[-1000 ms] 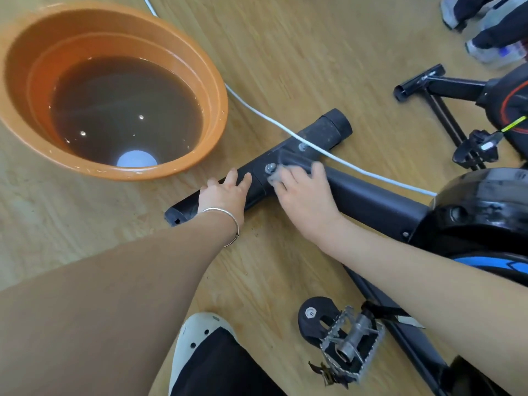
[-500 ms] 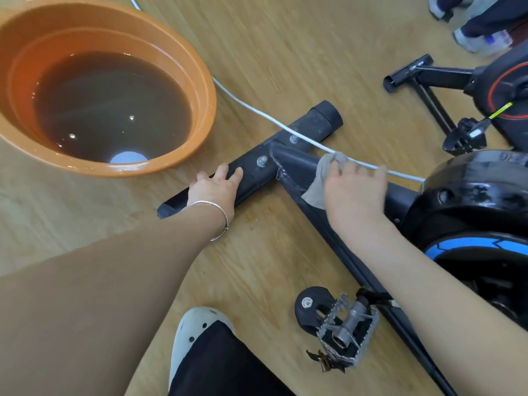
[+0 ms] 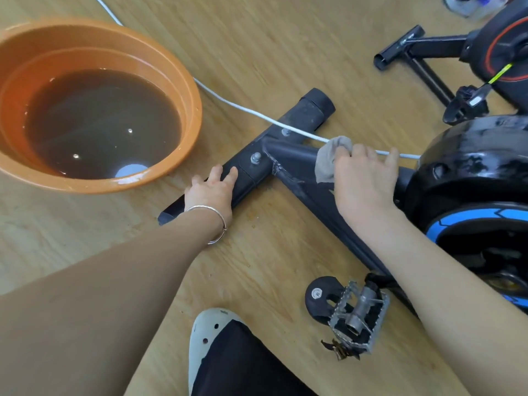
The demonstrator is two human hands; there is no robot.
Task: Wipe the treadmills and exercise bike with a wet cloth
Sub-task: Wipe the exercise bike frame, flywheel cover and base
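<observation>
Orange plastic fills the upper left of the head view: a basin [image 3: 183, 90] of murky brown water stands on the wood floor [image 3: 285, 38], just beside the bike's [image 3: 471, 172] black foot bar [image 3: 248, 167]. The left hand [image 3: 210, 192] rests on that bar with fingers nearly straight, gripping nothing, a silver bangle [image 3: 211, 224] on the wrist; it seems to steady the frame. The right hand [image 3: 364, 181] lies on the sloping frame tube [image 3: 291, 158] between the bar and the flywheel housing, fingers curled over a grey cloth [image 3: 328, 158] and pressing it to the tube; part of the cloth bunches out past the knuckles. A white cable [image 3: 251, 111] runs across the floor, over the bar and under the right fingertips toward the housing. The tube near the weld looks streaked, so I judge the wiping of this frame to be under way, with the housing and the rest not yet done. Several things could go wrong. A stroke along the tube could snag the cable and drag it, since it lies right in the cloth's path. The basin sits close to the left hand, and a push on the bar or a knock of the arm could slop dirty water onto the wood. Below, a spiked metal pedal [image 3: 357, 315] hangs close to the right forearm and a pale shoe [image 3: 208, 332]; a careless pull back could scrape skin. Another bike [image 3: 497, 50] stands at upper right, untouched.
</observation>
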